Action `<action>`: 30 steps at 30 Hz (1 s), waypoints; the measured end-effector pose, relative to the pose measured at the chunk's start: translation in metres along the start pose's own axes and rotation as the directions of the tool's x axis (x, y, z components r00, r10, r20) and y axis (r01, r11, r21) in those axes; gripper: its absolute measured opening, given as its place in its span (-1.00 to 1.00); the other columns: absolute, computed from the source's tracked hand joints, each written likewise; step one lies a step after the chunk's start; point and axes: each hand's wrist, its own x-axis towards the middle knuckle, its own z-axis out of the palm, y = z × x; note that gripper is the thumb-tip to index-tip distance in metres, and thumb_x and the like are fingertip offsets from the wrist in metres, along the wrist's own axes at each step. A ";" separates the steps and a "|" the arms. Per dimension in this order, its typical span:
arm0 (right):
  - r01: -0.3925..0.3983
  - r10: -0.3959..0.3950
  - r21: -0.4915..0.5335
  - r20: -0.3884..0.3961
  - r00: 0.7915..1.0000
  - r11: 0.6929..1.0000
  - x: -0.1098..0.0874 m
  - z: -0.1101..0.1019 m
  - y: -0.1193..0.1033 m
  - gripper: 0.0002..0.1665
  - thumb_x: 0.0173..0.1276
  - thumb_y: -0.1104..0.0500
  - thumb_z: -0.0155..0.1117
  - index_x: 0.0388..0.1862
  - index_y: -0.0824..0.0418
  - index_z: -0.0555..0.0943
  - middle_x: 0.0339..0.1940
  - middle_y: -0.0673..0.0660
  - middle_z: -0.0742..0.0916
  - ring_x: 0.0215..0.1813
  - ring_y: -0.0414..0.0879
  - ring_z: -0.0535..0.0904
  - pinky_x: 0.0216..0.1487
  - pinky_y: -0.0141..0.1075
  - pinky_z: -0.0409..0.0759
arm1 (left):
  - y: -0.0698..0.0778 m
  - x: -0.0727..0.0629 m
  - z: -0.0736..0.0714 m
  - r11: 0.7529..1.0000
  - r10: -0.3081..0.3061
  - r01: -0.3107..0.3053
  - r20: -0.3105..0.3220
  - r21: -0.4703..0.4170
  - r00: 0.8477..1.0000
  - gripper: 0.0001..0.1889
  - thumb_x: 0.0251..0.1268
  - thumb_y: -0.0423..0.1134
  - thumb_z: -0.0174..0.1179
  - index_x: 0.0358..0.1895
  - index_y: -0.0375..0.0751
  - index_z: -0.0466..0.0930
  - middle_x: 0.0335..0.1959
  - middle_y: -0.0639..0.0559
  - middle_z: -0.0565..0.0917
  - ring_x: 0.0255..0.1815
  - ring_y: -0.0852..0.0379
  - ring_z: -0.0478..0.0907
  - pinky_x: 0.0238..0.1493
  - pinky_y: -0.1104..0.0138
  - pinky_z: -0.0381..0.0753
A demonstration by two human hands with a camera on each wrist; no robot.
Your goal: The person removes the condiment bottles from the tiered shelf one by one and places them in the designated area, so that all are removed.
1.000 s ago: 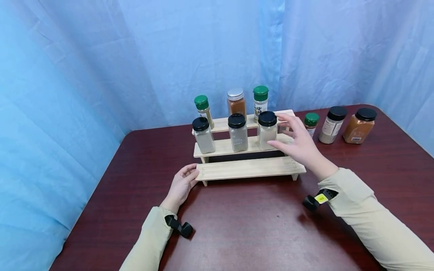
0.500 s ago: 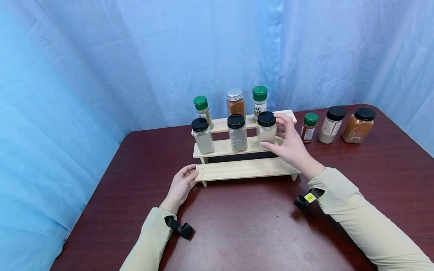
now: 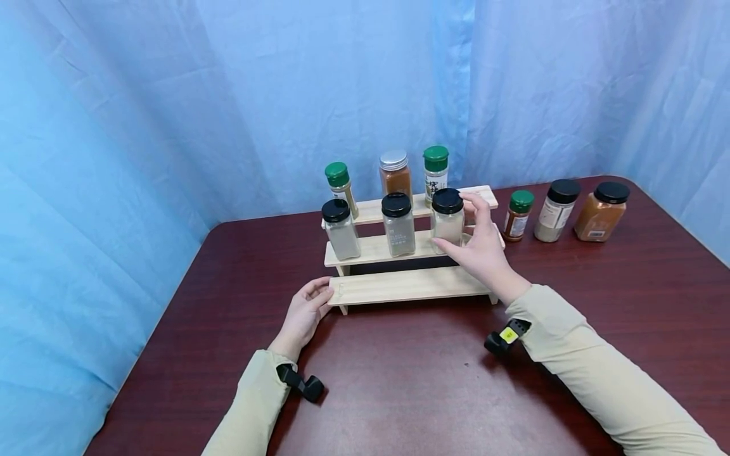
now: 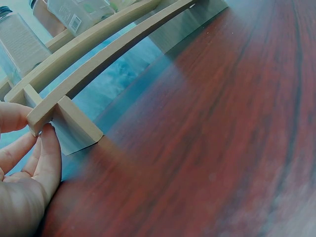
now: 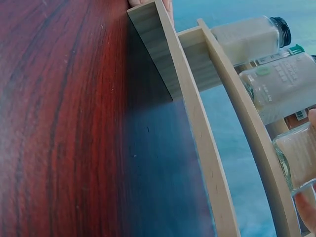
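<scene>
A three-tier pale wooden spice rack [image 3: 393,286] stands on the table. At its left end, my left hand [image 3: 302,315] pinches the lowest shelf between thumb and fingers, also seen on the shelf edge [image 4: 42,111] in the left wrist view. My right hand [image 3: 483,247] holds the right-hand black-lidded spice jar [image 3: 447,221] on the middle shelf, thumb in front and fingers at its right side. Two more black-lidded jars, a left one [image 3: 342,235] and a middle one [image 3: 400,233], share that shelf. Part of the held jar [image 5: 298,153] shows in the right wrist view.
The top shelf bears two green-capped bottles [image 3: 436,166] [image 3: 338,177] and a silver-lidded jar [image 3: 395,174]. Right of the rack stand a small green-capped bottle [image 3: 516,218], a black-lidded shaker [image 3: 556,212] and an orange-brown jar [image 3: 601,214]. Blue curtains [image 3: 285,95] surround the table.
My right hand has moved left and closed round the right-hand spice jar, the thumb crossing its front. The jar stays in place on the shelf. My left hand keeps its hold on the rack.
</scene>
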 end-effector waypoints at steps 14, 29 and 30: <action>0.025 -0.024 0.016 -0.044 0.999 1.000 -0.004 0.002 -0.005 -0.01 0.00 0.34 0.49 0.33 0.14 0.11 0.14 0.35 0.50 0.21 0.19 0.41 0.10 0.14 0.46 | 0.001 -0.001 0.000 1.000 -0.007 0.007 -0.007 -0.014 1.000 -0.62 0.33 -0.55 -0.04 0.21 -0.49 0.29 -0.34 0.12 0.49 -0.33 0.31 0.51 -0.28 0.51 0.55; 0.054 -0.053 0.019 -0.057 0.997 0.998 -0.018 -0.012 -0.005 -0.02 -0.03 0.41 0.48 0.33 0.15 0.17 0.18 0.31 0.49 0.20 0.20 0.43 0.09 0.20 0.46 | 0.002 -0.002 0.001 1.000 -0.018 0.018 -0.007 -0.011 1.000 -0.61 0.34 -0.54 -0.03 0.23 -0.51 0.27 -0.34 0.12 0.50 -0.34 0.31 0.53 -0.28 0.51 0.56; 0.055 -0.054 0.020 -0.059 0.997 0.998 -0.019 -0.013 -0.005 -0.02 -0.03 0.41 0.48 0.33 0.16 0.17 0.18 0.31 0.50 0.20 0.19 0.43 0.09 0.20 0.46 | 0.002 -0.002 0.001 1.000 -0.018 0.018 -0.009 -0.014 1.000 -0.61 0.34 -0.54 -0.03 0.23 -0.51 0.27 -0.34 0.12 0.50 -0.34 0.31 0.53 -0.28 0.51 0.57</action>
